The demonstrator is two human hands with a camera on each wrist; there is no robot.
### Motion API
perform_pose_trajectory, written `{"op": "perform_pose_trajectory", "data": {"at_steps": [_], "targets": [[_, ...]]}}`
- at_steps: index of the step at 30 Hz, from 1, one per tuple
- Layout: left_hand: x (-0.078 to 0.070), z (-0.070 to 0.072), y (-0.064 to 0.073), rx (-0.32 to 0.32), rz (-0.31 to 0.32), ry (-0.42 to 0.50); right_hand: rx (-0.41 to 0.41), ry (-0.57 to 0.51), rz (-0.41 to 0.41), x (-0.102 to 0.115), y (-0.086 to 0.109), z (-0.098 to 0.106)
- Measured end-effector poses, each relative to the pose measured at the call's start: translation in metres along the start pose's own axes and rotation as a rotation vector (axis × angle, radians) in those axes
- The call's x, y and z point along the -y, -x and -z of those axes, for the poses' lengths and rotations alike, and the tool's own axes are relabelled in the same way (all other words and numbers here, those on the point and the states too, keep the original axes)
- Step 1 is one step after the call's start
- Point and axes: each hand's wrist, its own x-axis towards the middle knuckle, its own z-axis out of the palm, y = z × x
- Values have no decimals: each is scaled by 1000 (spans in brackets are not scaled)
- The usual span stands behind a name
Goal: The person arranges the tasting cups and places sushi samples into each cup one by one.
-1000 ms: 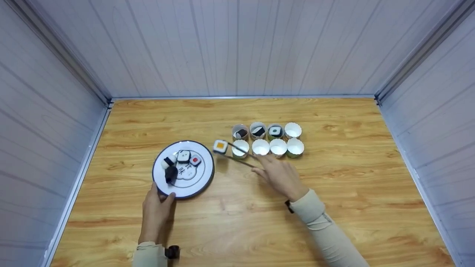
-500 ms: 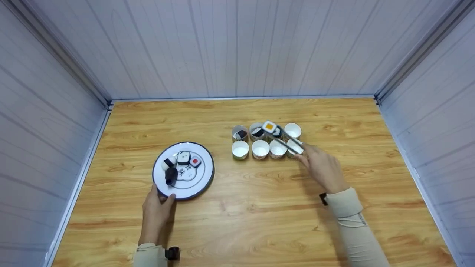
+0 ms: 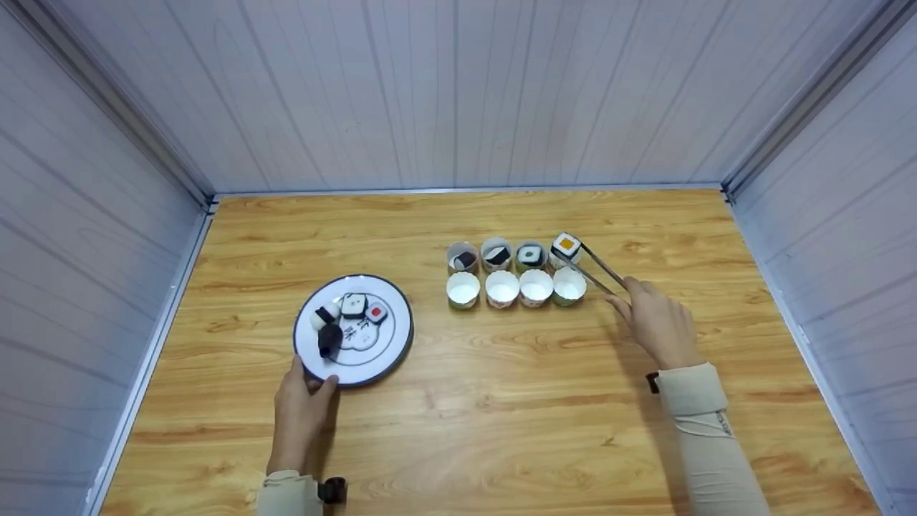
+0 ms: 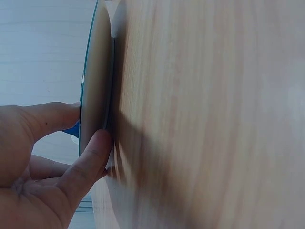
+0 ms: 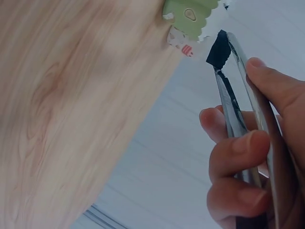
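Note:
At the left, my left hand (image 3: 301, 408) holds the near rim of a white plate (image 3: 383, 347) with a blue edge; in the left wrist view the thumb and fingers grip it from both sides. Several toy sushi pieces lie on the plate, including a square roll (image 3: 354, 305), a smaller red-centred roll (image 3: 376, 312) and a dark piece (image 3: 329, 340). My right hand (image 3: 663, 326) grips metal tongs (image 5: 257, 109). Their tips pinch a square sushi roll (image 3: 567, 244) with an orange centre, over the back-right paper cup (image 3: 573, 262), whose opening it partly covers.
Paper cups stand in two rows right of the plate. Three back cups hold sushi: the left one (image 3: 462, 256), its neighbour (image 3: 497, 254) and a third (image 3: 531, 255). The front cups, such as the left one (image 3: 463, 289), show white insides. Panel walls (image 3: 458, 93) enclose the table.
My right hand has carried the orange-centred sushi roll in the tongs rightward, from beside the plate across the cups to the back-right cup. My left hand and the plate stay nearly in place.

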Motion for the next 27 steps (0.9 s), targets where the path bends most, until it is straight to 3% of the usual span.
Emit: {"op": "perform_pose_trajectory", "data": {"at_steps": [16, 27], "targets": [[-1, 1, 0, 18, 40, -3, 107, -21, -56, 0, -4, -1], [-1, 1, -2, 9, 19, 10, 74, -37, -57, 5, -8, 1]]}}
